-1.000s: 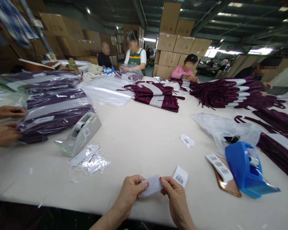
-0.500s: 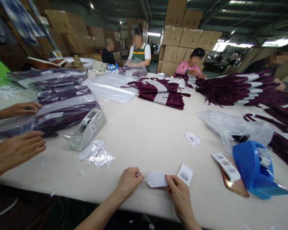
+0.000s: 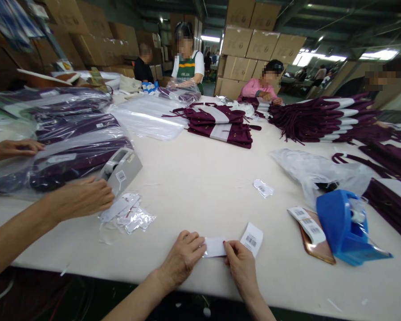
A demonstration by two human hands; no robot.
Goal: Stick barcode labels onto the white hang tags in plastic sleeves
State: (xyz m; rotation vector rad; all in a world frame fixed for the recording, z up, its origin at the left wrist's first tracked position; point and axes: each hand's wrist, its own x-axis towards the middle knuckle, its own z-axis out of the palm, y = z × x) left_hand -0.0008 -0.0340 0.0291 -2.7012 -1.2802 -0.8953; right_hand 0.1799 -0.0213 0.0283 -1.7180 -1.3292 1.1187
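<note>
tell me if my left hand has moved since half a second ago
Yes: your left hand has moved right, nearer the blue tape dispenser, and now touches the white tag.

The left hand (image 3: 183,254) returned to the tag (image 3: 215,247); a co-worker's hand (image 3: 88,196) reached the dispenser (image 3: 129,168).

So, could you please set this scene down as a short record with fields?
Left hand: at the left end of a white tag
Right hand: pinching that tag's right end
Beside right hand: barcode label, on the table
Further right: blue tape dispenser
Left side: grey tape dispenser, a co-worker's hand at it; pile of tags just in front
Far middle: maroon bundles with white bands
</note>
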